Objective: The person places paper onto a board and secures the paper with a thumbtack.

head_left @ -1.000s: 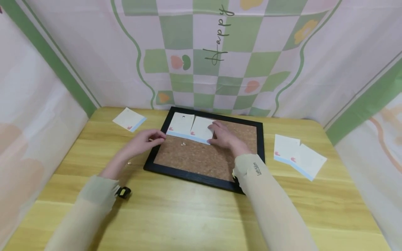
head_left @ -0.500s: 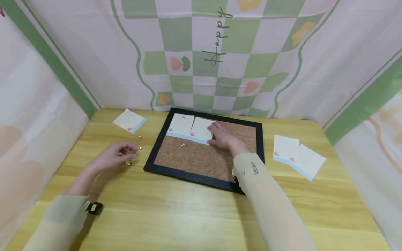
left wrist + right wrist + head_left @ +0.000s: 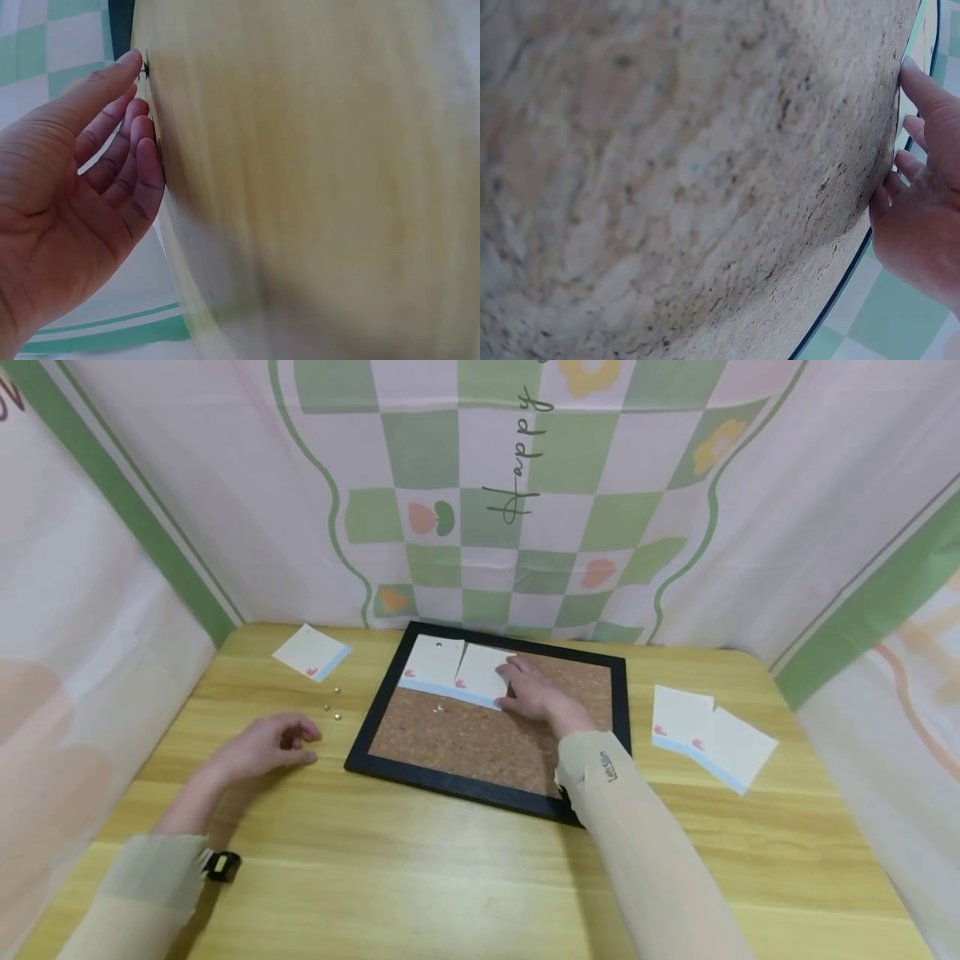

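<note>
On the black-framed corkboard [image 3: 465, 752], the right hand [image 3: 534, 691] rested, unclenched, fingertips at the right edge of a white card [image 3: 482, 670] that extended leftward from them. Left of the corkboard, the left hand [image 3: 264, 747] curved near three small pins [image 3: 338, 717] (whether it pinched anything could not be told).

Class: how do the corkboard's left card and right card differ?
The left card has a pin near its top edge; none shows on the right card. The right hand touches the right card, while no hand touches the left card. Both lie on the corkboard, white with a red print and blue strip.
</note>
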